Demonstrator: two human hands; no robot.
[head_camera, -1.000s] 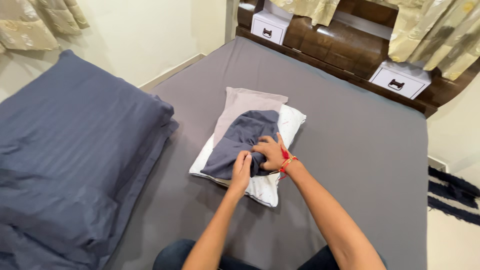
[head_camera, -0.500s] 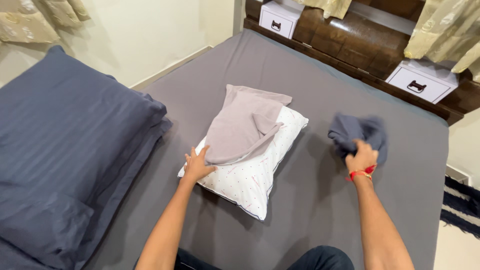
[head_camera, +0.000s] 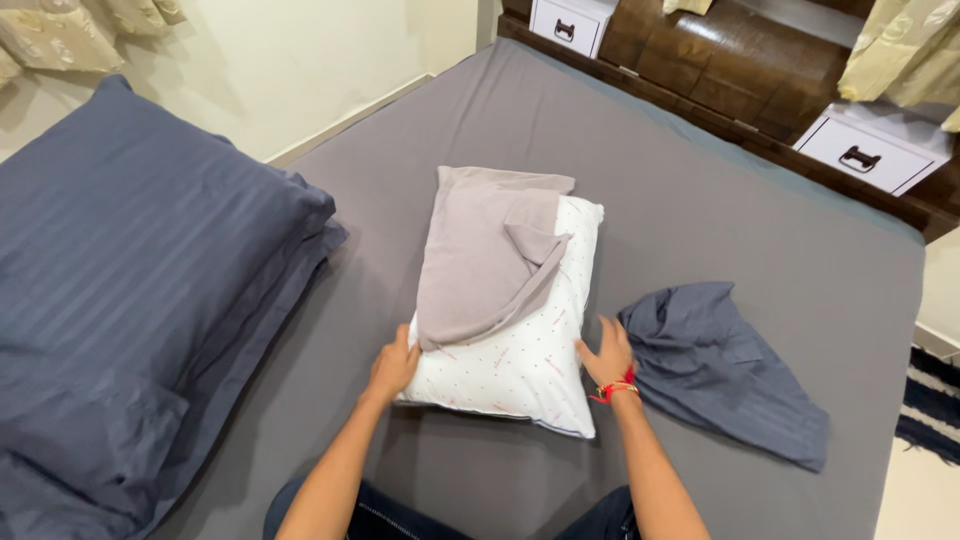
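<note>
Now that the dark blue-grey cloth (head_camera: 725, 365) has left our right hand (head_camera: 610, 355) and lies crumpled on the grey bed sheet (head_camera: 700, 200), both hands have come to the white dotted pillow (head_camera: 515, 350). Our left hand (head_camera: 393, 368) cups its left edge, fingers curled loosely; our right hand rests open, fingers spread, at its right edge, holding nothing. A pale mauve pillowcase (head_camera: 480, 250) is draped over the pillow's far half, covering it only partly. A big navy pillow (head_camera: 140, 290) lies well to the left, white drawers (head_camera: 870, 150) beyond the bed.
</note>
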